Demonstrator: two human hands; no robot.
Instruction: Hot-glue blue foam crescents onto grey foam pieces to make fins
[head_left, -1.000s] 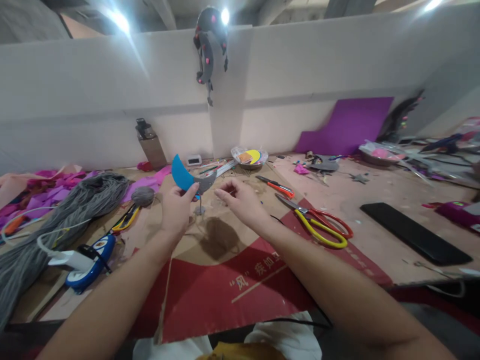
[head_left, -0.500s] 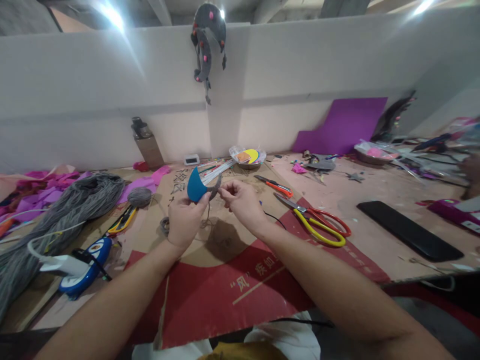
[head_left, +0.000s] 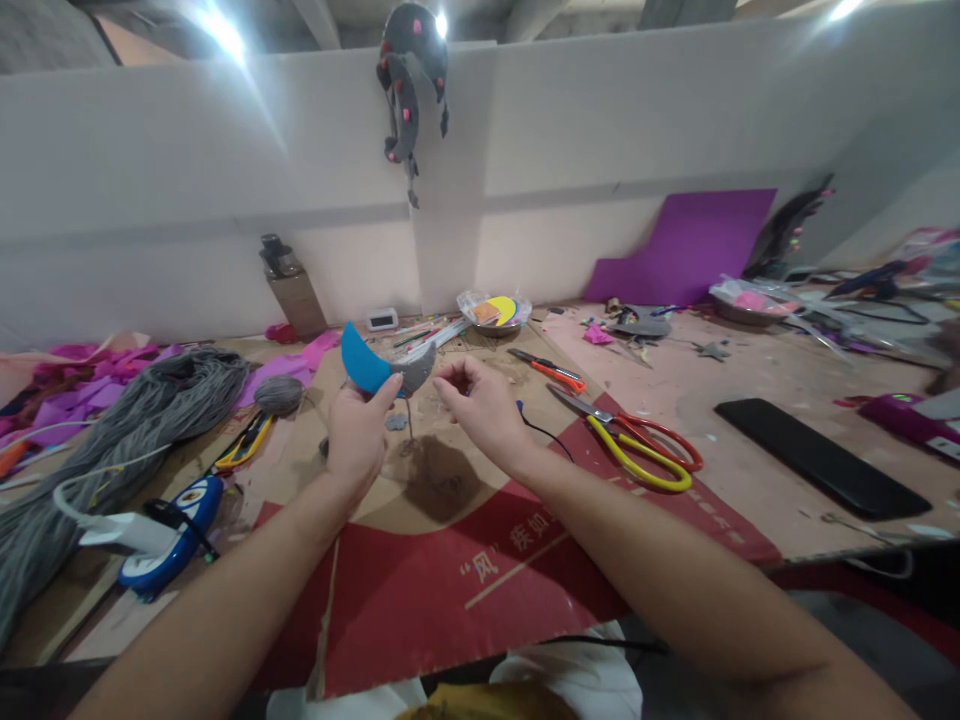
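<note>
A blue crescent (head_left: 365,362), its right part wrapped in grey yarn (head_left: 417,372), is pinched between the thumb and fingers of my left hand (head_left: 358,425). A strand of yarn hangs from it toward the cardboard (head_left: 390,508). Just right of the crescent's grey tip is my right hand (head_left: 480,405), its fingers curled together; whatever they may hold is too small to make out. Scissors with red and yellow handles (head_left: 637,450) and an orange cutter (head_left: 551,370) lie to the right of that hand.
Grey yarn (head_left: 172,400), a small yarn ball (head_left: 278,395) and a blue power socket (head_left: 180,535) lie at the left. A black case (head_left: 821,458) rests at the right. Behind are a bowl with a yellow piece (head_left: 501,312) and a purple sheet (head_left: 701,245).
The crescent has turned and moved left with my left hand, showing more of its face and wrapped part. A gap now separates it from my right hand, which has barely moved.
</note>
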